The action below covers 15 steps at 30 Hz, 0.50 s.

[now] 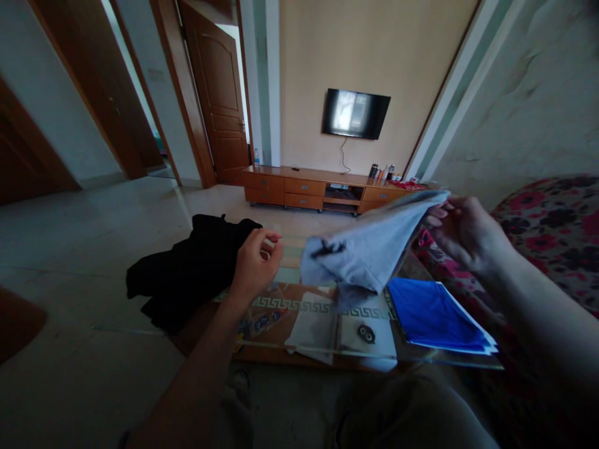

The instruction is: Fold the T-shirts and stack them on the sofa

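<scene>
A light grey garment [369,243] with a dark print hangs in the air over the glass table, slanting down to the left. My right hand [470,234] pinches its upper right end between thumb and fingers. My left hand [257,262] is held above the table with loosely curled fingers, a gap showing between thumb and fingers and nothing in them. Just left of it lies a heap of black clothing [187,274], partly behind that hand. To the right, below the grey garment, a folded blue cloth [435,315] rests on the tabletop.
Papers and small items show at the glass table [276,349], among them a dark round object [366,334]. A flowered sofa [552,231] stands on the right. Beyond the table is a low wooden cabinet [304,187] with bottles, below a wall television [356,114].
</scene>
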### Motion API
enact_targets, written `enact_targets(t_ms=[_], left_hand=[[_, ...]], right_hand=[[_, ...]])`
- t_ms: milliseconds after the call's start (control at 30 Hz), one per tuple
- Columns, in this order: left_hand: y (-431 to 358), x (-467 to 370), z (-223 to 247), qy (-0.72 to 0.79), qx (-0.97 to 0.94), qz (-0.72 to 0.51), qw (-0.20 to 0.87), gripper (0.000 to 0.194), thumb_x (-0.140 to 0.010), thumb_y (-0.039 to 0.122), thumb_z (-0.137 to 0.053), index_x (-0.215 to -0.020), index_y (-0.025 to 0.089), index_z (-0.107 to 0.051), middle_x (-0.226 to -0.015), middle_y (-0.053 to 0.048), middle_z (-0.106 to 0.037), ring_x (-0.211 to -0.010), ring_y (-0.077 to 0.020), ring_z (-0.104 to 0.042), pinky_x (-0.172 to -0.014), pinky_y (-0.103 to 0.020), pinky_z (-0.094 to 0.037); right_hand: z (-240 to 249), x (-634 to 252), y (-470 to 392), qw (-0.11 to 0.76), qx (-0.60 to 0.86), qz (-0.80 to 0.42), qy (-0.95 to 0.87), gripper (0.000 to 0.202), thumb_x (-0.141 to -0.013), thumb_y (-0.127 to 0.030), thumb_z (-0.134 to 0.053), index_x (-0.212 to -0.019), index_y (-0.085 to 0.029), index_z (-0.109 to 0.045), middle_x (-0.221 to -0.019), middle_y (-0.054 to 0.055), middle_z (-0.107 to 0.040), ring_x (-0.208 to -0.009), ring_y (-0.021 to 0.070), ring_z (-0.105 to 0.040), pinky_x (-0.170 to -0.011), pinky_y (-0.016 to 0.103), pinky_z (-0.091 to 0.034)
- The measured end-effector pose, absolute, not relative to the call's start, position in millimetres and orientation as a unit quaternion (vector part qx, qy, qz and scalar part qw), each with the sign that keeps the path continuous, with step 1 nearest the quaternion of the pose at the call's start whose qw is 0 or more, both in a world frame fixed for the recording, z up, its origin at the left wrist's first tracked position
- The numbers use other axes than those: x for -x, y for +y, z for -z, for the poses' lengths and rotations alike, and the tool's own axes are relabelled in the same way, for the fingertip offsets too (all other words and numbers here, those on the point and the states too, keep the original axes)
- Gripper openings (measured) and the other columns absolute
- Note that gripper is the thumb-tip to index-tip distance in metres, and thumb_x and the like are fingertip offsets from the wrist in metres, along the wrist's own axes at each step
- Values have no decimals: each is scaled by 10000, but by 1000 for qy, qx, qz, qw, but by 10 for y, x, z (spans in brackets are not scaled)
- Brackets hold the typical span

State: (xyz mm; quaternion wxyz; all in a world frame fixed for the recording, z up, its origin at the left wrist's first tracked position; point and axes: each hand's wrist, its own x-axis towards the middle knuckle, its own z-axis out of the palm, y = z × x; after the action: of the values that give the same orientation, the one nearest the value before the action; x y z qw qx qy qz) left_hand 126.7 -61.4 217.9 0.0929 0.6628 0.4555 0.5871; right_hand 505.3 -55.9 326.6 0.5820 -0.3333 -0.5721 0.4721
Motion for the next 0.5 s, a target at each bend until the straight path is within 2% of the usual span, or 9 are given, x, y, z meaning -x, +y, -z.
enact_targets(t_ms=[33,67,167,200,267,333,400,500], left_hand=[[-651,-1296,-2217,447,-661,-595,99,122,-907,252,-605,-1015,209,-642,-999,-30,-637,-742,-119,-611,-627,-221,-478],[-697,-1319,-2263,440,-656,-604,99,125,-905,245,-610,-1021,211,-640,-1011,-31,-631,-739,-116,-608,-627,-222,-480],[-879,-1347,-2430,437,-627,-642,54,162,-880,213,-645,-1041,221,-642,-1075,-31,-593,-678,-87,-564,-608,-221,-474],[-947,-1342,-2488,439,-617,-652,34,180,-870,204,-658,-1048,225,-643,-1091,-29,-580,-651,-75,-540,-597,-218,-467],[-1075,-1318,-2586,437,-609,-662,18,213,-859,200,-675,-1067,233,-643,-1112,-25,-565,-606,-55,-497,-567,-211,-447],[-1173,-1292,-2647,428,-628,-648,55,282,-860,221,-689,-1136,253,-635,-1123,-26,-570,-574,-47,-477,-533,-208,-429],[-1232,-1283,-2662,419,-674,-593,137,442,-851,267,-721,-1274,289,-595,-1108,-29,-598,-547,-52,-473,-506,-215,-421],[-1254,-1337,-2612,390,-757,-434,295,704,-807,356,-784,-1442,306,-484,-1043,-26,-657,-569,-89,-533,-534,-240,-455]], right_hand=[[-3312,-5021,-570,584,348,-467,-566,156,-849,-260,-657,-793,-239,-512,-683,-45,-499,-614,106,-409,-565,225,-375],[-3315,-4972,-590,548,380,-473,-575,164,-825,-253,-692,-788,-228,-534,-678,-48,-509,-611,100,-424,-556,219,-371],[-3180,-4749,-708,346,447,-531,-632,240,-747,-281,-795,-760,-195,-571,-669,-41,-540,-592,96,-453,-514,212,-358],[-3140,-4662,-759,330,431,-559,-627,242,-754,-295,-792,-765,-191,-574,-681,-34,-545,-590,96,-452,-510,214,-367],[-3125,-4490,-863,388,373,-607,-584,206,-801,-308,-742,-783,-195,-569,-703,-24,-536,-587,96,-432,-515,223,-399],[-3188,-4333,-959,445,323,-632,-545,176,-828,-292,-699,-778,-206,-554,-703,-21,-519,-578,100,-408,-513,229,-418],[-3268,-4185,-1048,440,302,-654,-537,157,-827,-264,-692,-771,-206,-557,-701,-15,-518,-579,104,-407,-514,232,-426],[-3301,-3974,-1187,379,295,-687,-545,120,-819,-235,-711,-800,-184,-604,-719,5,-548,-606,110,-443,-542,235,-442]])
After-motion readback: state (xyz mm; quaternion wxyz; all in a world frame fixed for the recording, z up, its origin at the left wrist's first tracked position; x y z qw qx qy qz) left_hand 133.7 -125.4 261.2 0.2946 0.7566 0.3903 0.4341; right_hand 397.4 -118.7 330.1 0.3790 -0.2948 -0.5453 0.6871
